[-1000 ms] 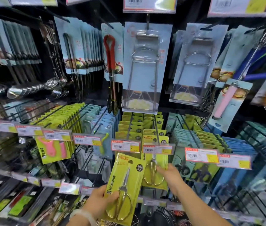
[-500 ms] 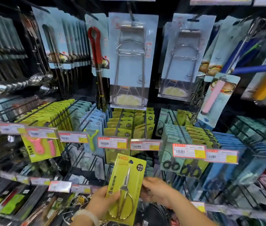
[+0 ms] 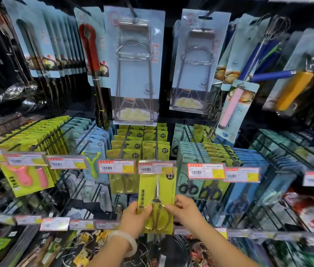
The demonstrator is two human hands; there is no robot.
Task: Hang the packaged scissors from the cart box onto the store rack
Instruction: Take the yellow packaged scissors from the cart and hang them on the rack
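Note:
I hold one packaged scissors (image 3: pixel 157 191), a yellow-green card with gold scissors, upright in front of the store rack. My left hand (image 3: pixel 136 215) grips its lower left edge and my right hand (image 3: pixel 186 209) grips its lower right edge. The card's top sits just under the price tag (image 3: pixel 155 167) at the tip of a rack hook (image 3: pixel 156 149). Behind that tag hang several matching yellow-green scissors packs (image 3: pixel 155 146). A second row of them (image 3: pixel 126 145) hangs on the hook to the left. The cart box is out of view.
Black-handled scissors packs (image 3: pixel 200 187) hang just right of my hands. Pink peeler packs (image 3: pixel 27 178) hang at the left. Blue cards with metal plate clamps (image 3: pixel 135 66) hang above. Lower hooks hold wire items (image 3: pixel 86 245) beneath my wrists.
I have lifted the scissors pack up and to the right, from tilted to upright under the price tag. My right hand has moved onto its right edge.

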